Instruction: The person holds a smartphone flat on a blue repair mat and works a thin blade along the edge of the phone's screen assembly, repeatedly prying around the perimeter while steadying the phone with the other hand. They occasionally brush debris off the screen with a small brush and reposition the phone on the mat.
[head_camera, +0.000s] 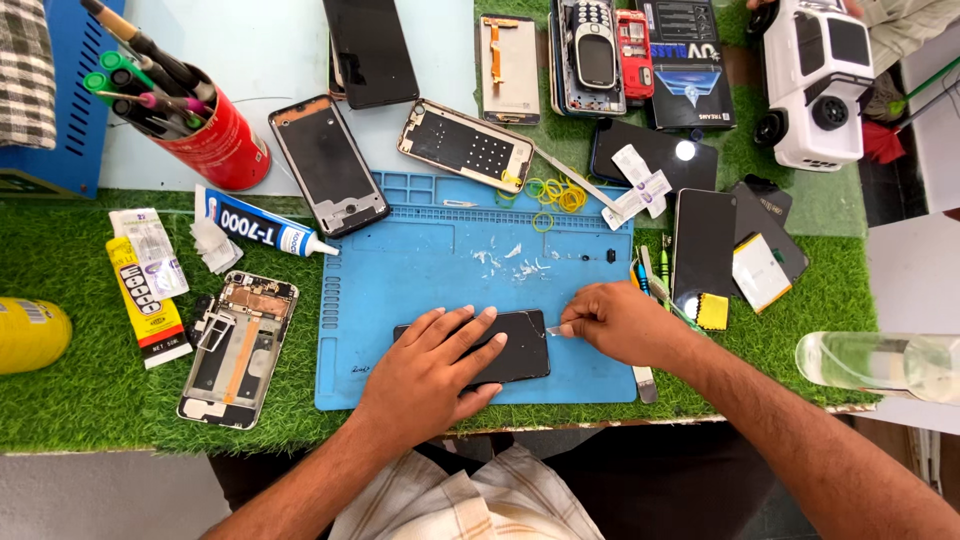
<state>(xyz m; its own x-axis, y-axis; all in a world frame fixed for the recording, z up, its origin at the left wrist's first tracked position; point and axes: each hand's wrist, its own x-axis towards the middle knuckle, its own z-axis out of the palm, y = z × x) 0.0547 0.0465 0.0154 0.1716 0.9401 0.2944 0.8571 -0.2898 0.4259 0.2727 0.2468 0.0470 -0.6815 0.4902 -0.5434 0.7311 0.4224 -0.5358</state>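
A black phone (520, 345) lies flat on the blue work mat (420, 270), near its front edge. My left hand (430, 375) presses down on the phone with spread fingers, covering its left half. My right hand (620, 322) sits at the phone's right edge, fingers pinched on a small clear strip (555, 330) that touches the phone's upper right corner. Small white scraps (515, 262) lie on the mat behind the phone.
An opened phone body (237, 347) lies left of the mat, beside glue tubes (265, 228). A red can of tools (215, 140) stands at back left. Phone frames, screens, yellow rubber bands (555, 195), a white toy car (815, 75) and a clear bottle (880, 365) surround the mat.
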